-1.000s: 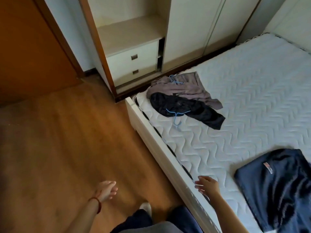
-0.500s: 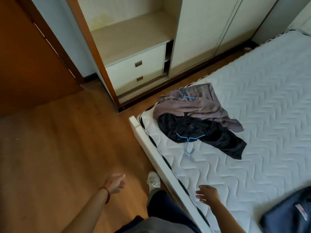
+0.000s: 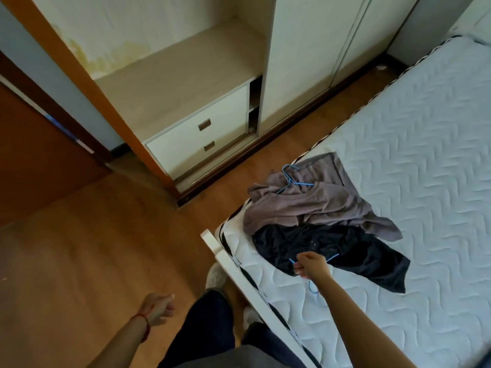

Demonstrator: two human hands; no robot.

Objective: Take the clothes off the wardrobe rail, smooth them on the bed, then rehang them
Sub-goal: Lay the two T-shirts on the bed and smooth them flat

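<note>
right hand (image 3: 312,266) gripping blue hanger (image 3: 313,286), grey garment (image 3: 313,205) beside

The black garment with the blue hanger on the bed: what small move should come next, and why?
Probably lift it: the right hand seems to grip the thin blue wire hanger of the crumpled black garment, which lies partly under the grey-brown garment.
</note>
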